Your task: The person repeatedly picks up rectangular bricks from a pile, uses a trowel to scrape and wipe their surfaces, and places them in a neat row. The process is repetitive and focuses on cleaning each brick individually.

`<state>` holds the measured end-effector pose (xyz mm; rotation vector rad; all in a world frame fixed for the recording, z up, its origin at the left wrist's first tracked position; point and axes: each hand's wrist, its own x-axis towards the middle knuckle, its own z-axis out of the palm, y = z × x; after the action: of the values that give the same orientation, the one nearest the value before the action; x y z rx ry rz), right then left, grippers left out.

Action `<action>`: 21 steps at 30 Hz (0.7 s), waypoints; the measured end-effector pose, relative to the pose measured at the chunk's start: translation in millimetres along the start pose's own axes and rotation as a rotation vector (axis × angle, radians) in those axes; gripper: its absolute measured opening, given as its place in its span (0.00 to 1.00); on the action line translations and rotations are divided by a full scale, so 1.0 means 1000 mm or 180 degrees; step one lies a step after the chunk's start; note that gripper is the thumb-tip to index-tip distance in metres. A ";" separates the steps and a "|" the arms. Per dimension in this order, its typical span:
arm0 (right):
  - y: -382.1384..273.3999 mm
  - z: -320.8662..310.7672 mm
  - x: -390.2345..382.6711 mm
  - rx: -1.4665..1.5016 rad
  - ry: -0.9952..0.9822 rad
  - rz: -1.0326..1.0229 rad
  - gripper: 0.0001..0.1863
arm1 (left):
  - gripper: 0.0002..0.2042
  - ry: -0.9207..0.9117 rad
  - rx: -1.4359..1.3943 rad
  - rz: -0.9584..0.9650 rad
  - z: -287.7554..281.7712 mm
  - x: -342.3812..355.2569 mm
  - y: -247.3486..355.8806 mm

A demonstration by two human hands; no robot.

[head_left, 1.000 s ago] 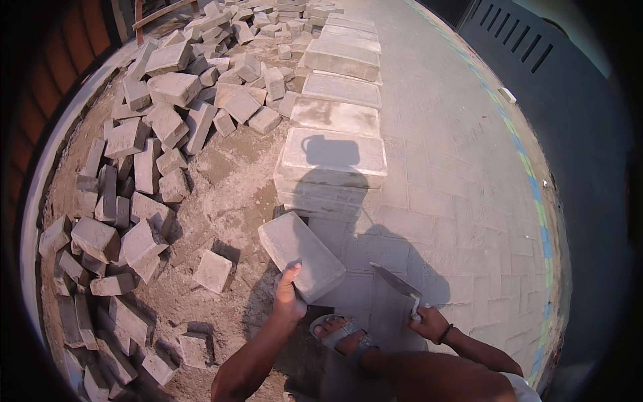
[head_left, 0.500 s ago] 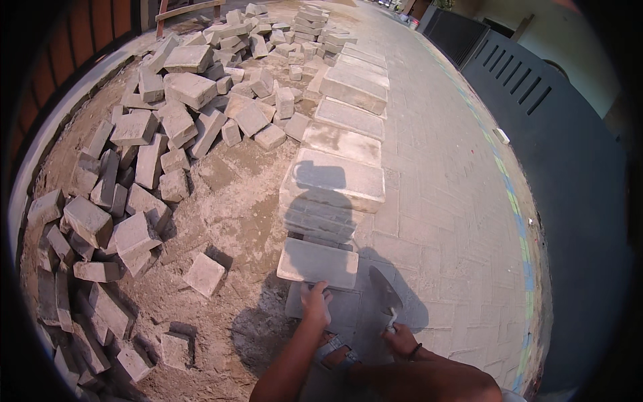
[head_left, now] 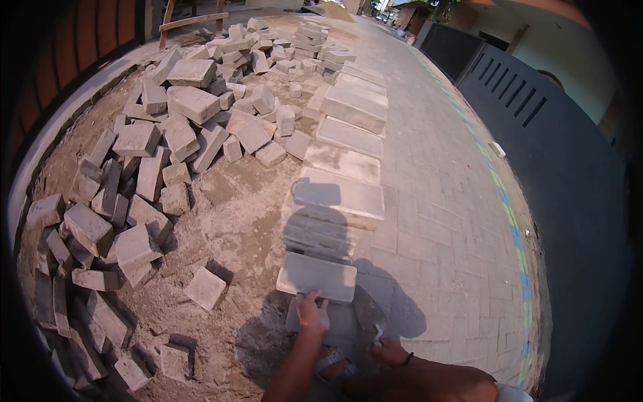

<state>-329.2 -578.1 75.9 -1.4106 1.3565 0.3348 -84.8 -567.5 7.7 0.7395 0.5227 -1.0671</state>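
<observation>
My left hand (head_left: 311, 311) grips the near edge of a grey concrete paver (head_left: 316, 275), held crosswise over another paver at the near end of a row of blocks. My right hand (head_left: 387, 352), lower right of it, is closed on the handle of a metal trowel (head_left: 370, 309), its blade pointing up beside the paver's right end. Just beyond the held paver stands a stacked block (head_left: 351, 201), part of a line of pale blocks running away from me, with my shadow over it. My sandalled foot (head_left: 335, 365) shows between my forearms.
A large loose heap of blocks (head_left: 194, 107) covers sandy ground on the left, beside a kerb and orange-brown gate. A wooden trestle (head_left: 191, 21) stands at the back. Paved lane (head_left: 442, 221) runs along the right, with a painted edge strip and dark grey gate (head_left: 549, 187).
The paver in my left hand has turned from slanting to crosswise and moved right, to the near end of the row. The trowel in my right hand has moved left.
</observation>
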 end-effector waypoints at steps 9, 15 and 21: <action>-0.040 -0.031 0.029 0.0271 0.0263 -0.0335 0.12 | 0.22 -0.0668 0.0559 0.0182 0.042 0.016 0.023; 0.010 -0.002 0.059 -0.0329 0.0821 -0.1715 0.10 | 0.33 -0.0922 0.3158 0.0371 -0.004 -0.018 0.094; 0.034 0.028 0.048 -0.0546 0.0566 -0.2087 0.07 | 0.34 -0.2024 0.6637 -0.0103 -0.103 -0.139 0.204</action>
<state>-330.2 -572.0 10.8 -1.9726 0.9409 -0.1147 42.2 -349.8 96.3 1.9743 -1.4560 -1.5452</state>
